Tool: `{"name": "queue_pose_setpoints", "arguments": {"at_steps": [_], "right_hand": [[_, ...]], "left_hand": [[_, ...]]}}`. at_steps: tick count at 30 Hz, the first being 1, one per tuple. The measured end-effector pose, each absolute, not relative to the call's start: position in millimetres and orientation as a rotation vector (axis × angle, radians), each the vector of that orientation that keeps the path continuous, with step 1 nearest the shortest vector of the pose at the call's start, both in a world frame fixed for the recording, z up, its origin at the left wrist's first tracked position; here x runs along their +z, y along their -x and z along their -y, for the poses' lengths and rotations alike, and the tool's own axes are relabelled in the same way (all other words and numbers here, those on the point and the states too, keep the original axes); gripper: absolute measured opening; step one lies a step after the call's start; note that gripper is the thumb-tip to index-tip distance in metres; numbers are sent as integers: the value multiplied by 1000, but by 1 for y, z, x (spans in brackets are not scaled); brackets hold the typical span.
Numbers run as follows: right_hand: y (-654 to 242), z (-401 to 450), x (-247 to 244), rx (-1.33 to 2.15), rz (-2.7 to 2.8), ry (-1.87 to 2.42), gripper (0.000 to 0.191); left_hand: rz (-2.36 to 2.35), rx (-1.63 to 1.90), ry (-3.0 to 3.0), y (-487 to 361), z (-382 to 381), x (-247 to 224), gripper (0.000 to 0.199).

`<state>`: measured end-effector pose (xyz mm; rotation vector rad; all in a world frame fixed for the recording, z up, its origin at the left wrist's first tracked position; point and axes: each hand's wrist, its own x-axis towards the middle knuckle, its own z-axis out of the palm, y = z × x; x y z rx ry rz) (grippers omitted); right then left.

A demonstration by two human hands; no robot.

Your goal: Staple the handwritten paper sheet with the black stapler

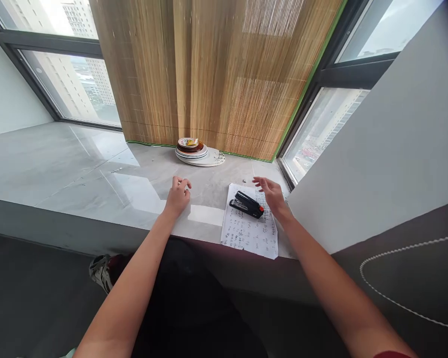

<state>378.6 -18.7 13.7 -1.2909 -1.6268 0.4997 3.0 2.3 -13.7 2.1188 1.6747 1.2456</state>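
Extending right hand (272, 195) with released, loosely bent fingers, locating black stapler (247, 204) near those fingertips, bodyward and apart, lying on handwritten paper (244, 232), relaxing left hand (178, 195), curling its released fingers loosely, well left of stapler.

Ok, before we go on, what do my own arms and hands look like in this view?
Both the left hand and the right hand are bare, with no gloves, rings or watch visible. The left forearm and right forearm are uncovered. A dark red sleeve edge shows on the right; no left sleeve can be made out.
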Motion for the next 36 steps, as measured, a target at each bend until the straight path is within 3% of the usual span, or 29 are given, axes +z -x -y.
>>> {"name": "queue_pose_setpoints", "arguments": {"at_steps": [3, 8, 15, 20, 26, 30, 36], "right_hand": [[-385, -21, 2, 326, 1891, 1447, 45], [-344, -64, -22, 206, 2394, 1691, 50], [-192, -100, -25, 167, 2554, 1434, 49], [-111, -110, -24, 227, 2572, 1303, 52], [-115, -106, -24, 265, 2554, 1292, 64], [-159, -103, -28, 257, 2564, 1322, 62], [-214, -99, -29, 270, 2485, 1409, 60]], "left_hand": [[-1717, 1378, -2042, -2, -2, -11, 29], [-1712, 1619, -1918, -2, 1, -2, 27], [-1938, 2164, -1351, 24, 13, 16, 26], [-2104, 2303, -899, 41, 19, 18, 27], [-2121, 2240, -888, 41, 18, 16, 27], [-2117, 2074, -1109, 38, 12, 11, 26], [-1715, 1273, -2012, 13, 5, -3, 26]]}}
